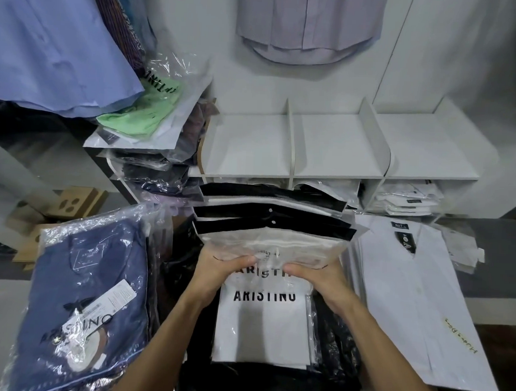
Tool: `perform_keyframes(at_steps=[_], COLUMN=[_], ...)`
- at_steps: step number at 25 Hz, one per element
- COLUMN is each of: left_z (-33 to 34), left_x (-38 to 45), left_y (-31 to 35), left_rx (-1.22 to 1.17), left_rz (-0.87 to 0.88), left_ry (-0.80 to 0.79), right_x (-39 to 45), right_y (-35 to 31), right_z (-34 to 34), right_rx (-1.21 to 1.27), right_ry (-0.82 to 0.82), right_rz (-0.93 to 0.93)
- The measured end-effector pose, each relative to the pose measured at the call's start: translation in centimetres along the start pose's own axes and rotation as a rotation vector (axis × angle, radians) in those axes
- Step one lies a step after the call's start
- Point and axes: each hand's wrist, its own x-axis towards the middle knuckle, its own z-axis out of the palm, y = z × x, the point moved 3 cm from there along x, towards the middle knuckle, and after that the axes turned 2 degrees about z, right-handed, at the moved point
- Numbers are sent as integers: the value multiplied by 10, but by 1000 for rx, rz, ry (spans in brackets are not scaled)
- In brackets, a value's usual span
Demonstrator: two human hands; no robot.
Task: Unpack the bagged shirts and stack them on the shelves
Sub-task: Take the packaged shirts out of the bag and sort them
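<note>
Head view: both hands were on the clear plastic bag holding a folded white shirt printed ARISTINO (261,322). Left hand (218,272) and right hand (315,279) sat side by side at the bag's far, open end, fingers (245,259) curled and pinching the loose film, thumbs nearly meeting over the lettering. Neither hand was nearer; grip was symmetric.

Key relation: the bag's long axis ran straight away from the fingers back toward the body, mouth at the fingertips, shirt on the near side of them under the wrists. Judgement: the mouth needs parting sideways, then the shirt slides out forward, away from the body.

Just beyond the fingers lay a fanned stack of clear zip bags with black tops (275,216), touching the held bag's mouth, so little forward room at worktop level; a lift looks needed. Further beyond, the white divided shelf unit (291,143) showed bare top bays straight ahead, with folded white shirts in the lower bay (407,202) to the right.

Left of the fingers: a bagged navy blue shirt (90,294), near but apart. Right of the fingers: a flat white bagged shirt with a handwritten label (409,293), close beside the right wrist. Side room was tight both ways; up and forward was the open path.
</note>
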Motion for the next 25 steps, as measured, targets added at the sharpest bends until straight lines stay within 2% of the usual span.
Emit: perform_keyframes(at_steps=[4,8,11,14,16,18,20,23,25], left_z=[7,9,2,0,4,8,14,27,31], left_x=[-8,0,8,-3,-13,-20,-23,-26,-21], left_y=[-3,23,23,-11,-36,-49,-52,-49,-44], left_rx=[-35,35,46,70,67,30,-50,-148,-132], left_rz=[-18,-38,-257,-504,-608,-619,-576,-545,-560], left_ry=[62,176,164,133,113,137,182,217,309], right_x=[-2,11,19,13,7,2,6,29,50], right_y=[-3,-22,-19,21,50,60,44,2,-16], right_z=[3,-1,-9,-7,-4,-2,-6,-20,-30], right_rx=[9,5,-24,-30,-19,-26,-56,-148,-240], right_ry=[-29,92,166,170,166,154,150,-7,-96], right_rz=[-20,-40,-12,139,243,260,246,225,225])
